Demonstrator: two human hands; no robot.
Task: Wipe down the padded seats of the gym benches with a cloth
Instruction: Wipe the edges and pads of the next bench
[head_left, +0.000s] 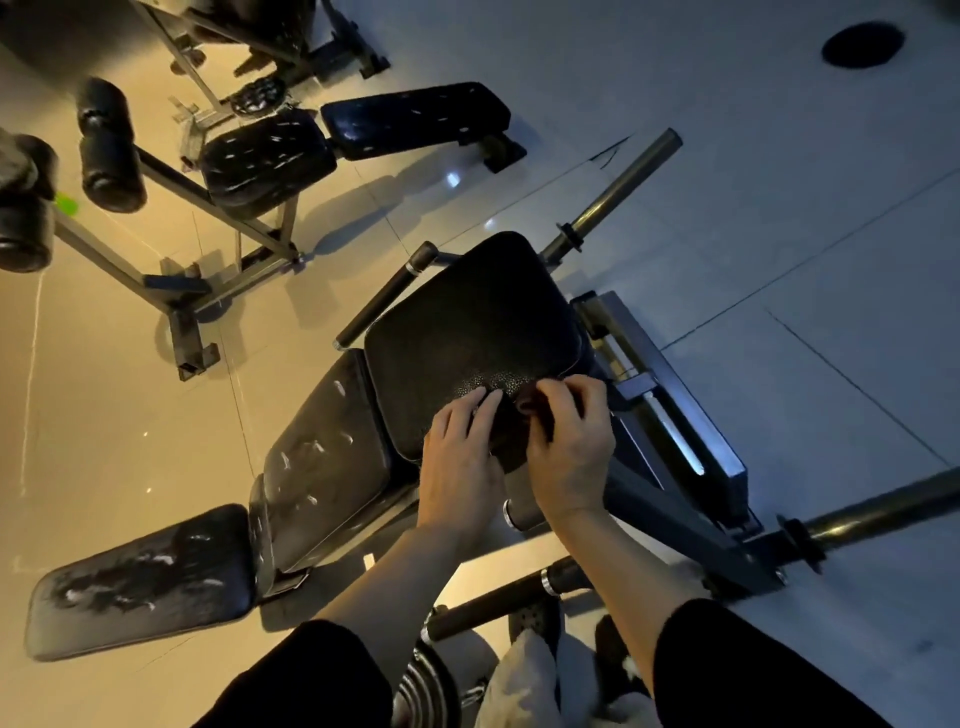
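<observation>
**Two Hands Hold a Dark Cloth on a Gym Seat**

A person looks down at a black padded seat (467, 332). Both hands are at the near edge of this seat. The left hand (460, 462) and the right hand (569, 447) are close together. Between them is a small dark cloth (511, 431). The fingers of both hands curl around the cloth and pinch it. The cloth lies on the near edge of the seat.

Next to the seat, on the left, is a long bench pad (327, 457) with white scuff marks. Beyond that one is another worn pad (140, 577). Farther away stands a second bench (270, 156) with black pads. Metal bars (618, 192) stick out past the seat. The floor (779, 156) is made of pale tiles. The person wears black sleeves (748, 670).
</observation>
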